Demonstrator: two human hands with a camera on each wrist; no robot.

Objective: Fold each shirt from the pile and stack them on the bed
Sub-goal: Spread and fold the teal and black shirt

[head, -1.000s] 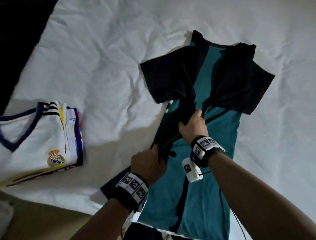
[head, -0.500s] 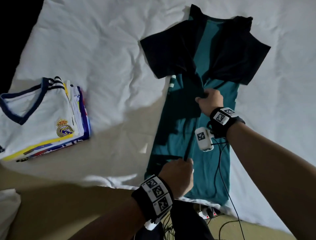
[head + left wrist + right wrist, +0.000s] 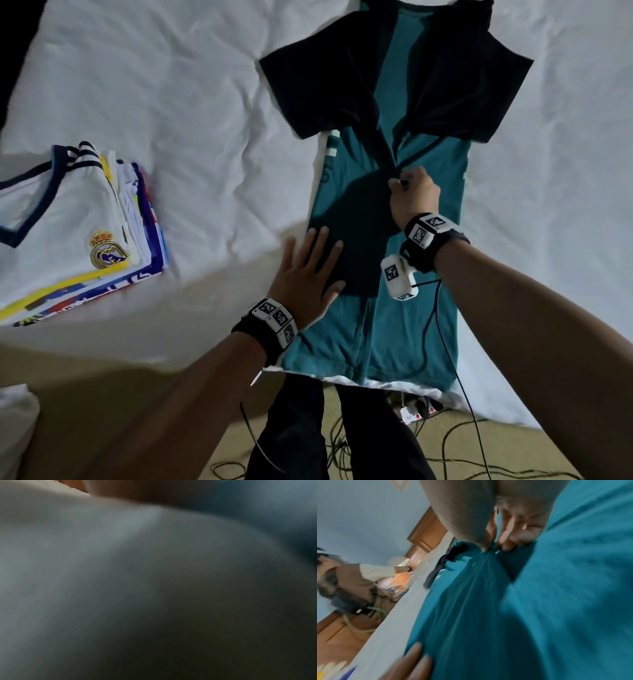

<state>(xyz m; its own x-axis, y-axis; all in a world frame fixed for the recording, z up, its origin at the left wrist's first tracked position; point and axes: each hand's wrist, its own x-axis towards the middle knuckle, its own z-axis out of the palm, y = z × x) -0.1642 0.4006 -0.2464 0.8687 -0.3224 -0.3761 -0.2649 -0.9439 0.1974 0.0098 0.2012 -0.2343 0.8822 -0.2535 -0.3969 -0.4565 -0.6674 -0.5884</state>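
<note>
**Left hand lets go and flattens the teal shirt**

The teal shirt [image 3: 404, 308] lies lengthwise on the bed [image 3: 171, 85], its hem at the bed's near edge and both dark sleeves already folded in over its chest. Half a second ago the left hand [image 3: 305, 274] was closed on the fabric near the hem; now it rests flat with its fingers [image 3: 318, 243] spread wide on the shirt's left half, above the hem, holding nothing. The right hand [image 3: 414, 195] has kept its place at the middle of the shirt, just below the crossed sleeves. In the right wrist view its thumb and fingers [image 3: 510, 543] pinch a small peak of teal cloth, with creases radiating away from it. The left wrist view is only blur.

The change suggests the lengthwise side folds are finished and being smoothed, so the likely next step is folding the hem up towards the collar.

The stack of folded shirts [image 3: 78, 233], a white one with a crest on top, sits on the bed well to the left of the teal shirt, ready to receive it. Cables [image 3: 445, 452] trail on the floor below the hem.
</note>
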